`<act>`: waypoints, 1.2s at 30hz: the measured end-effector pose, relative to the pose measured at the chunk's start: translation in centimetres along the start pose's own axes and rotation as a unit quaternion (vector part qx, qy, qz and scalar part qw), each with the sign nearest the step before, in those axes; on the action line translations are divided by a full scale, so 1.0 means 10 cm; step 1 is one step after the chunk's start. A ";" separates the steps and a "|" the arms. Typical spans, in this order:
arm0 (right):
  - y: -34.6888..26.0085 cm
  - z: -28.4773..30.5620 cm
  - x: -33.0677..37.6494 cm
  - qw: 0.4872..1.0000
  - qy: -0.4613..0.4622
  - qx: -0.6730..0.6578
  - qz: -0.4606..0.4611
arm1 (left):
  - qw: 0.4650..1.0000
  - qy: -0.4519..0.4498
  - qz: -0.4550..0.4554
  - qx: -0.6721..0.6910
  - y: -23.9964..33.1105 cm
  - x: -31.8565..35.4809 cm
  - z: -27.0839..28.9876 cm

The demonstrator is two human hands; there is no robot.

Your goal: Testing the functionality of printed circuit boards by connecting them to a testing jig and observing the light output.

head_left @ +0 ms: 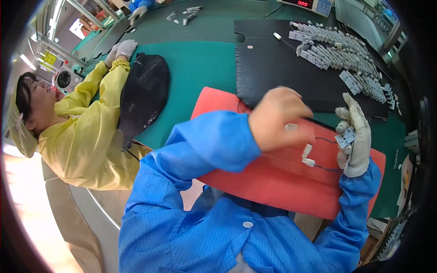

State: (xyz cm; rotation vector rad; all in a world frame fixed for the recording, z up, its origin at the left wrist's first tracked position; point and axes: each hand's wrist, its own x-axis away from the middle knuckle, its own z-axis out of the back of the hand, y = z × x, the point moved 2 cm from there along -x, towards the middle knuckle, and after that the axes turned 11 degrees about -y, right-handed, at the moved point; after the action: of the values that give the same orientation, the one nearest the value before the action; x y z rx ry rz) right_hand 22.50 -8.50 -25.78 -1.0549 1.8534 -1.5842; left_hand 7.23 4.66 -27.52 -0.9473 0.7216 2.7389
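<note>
My right hand (358,139), in a white glove, is closed around a small silver metal part with holes (346,137) at the right end of a red foam pad (273,179). Thin dark wires run from this part to white plug connectors (308,162), which lie over the pad. My left hand (280,119) is bare and smeared by motion above the pad's far edge. Something small and whitish shows by its fingers, but the blur hides what it is and whether they grip it.
Rows of similar metal parts (334,48) lie on a black mat (273,68) beyond the pad. A scale with a red display (309,5) stands at the back. To the left are a black cloth bag (144,93) and a co-worker in yellow (91,132).
</note>
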 end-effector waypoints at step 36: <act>-0.14 0.06 -0.04 0.930 -0.224 0.284 0.062 | 0.899 0.019 0.276 0.339 -0.30 0.16 -0.10</act>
State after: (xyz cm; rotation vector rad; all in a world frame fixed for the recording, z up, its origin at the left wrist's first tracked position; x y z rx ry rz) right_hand 23.55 -8.63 -24.62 -0.9059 1.0455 -1.5092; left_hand 7.35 6.73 -30.38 -0.6912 2.0387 2.5032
